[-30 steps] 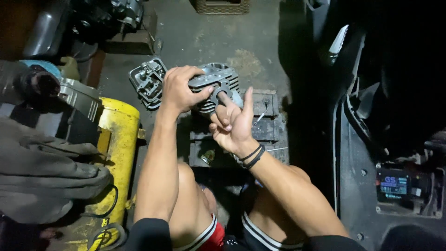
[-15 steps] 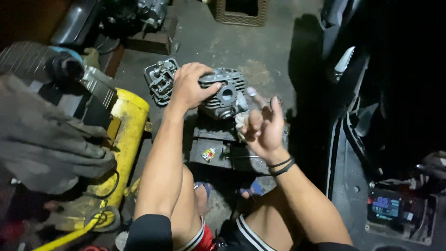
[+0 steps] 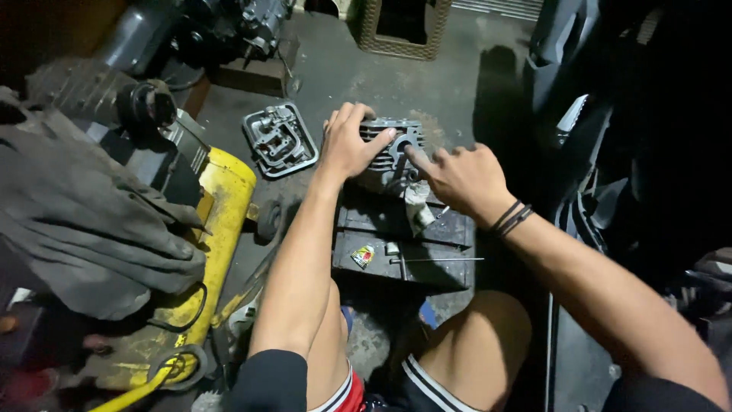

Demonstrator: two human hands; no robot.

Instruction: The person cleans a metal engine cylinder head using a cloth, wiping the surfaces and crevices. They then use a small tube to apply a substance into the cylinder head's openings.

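Observation:
My left hand grips the top left of a grey finned engine cylinder that rests on a dark metal box. My right hand sits at the cylinder's right side, its index finger stretched out and touching the round opening in the cylinder's face. A pale rag or scrap lies just under that hand. The right wrist wears dark bands.
A grey engine cover lies on the concrete floor left of the cylinder. A yellow compressor tank with a grey cloth over it stands at the left. A thin metal rod lies on the box. Dark vehicle panels fill the right side.
My right hand has turned over and come down from a raised, open pose to the cylinder's face. The left hand has kept its grip. The camera has moved closer.

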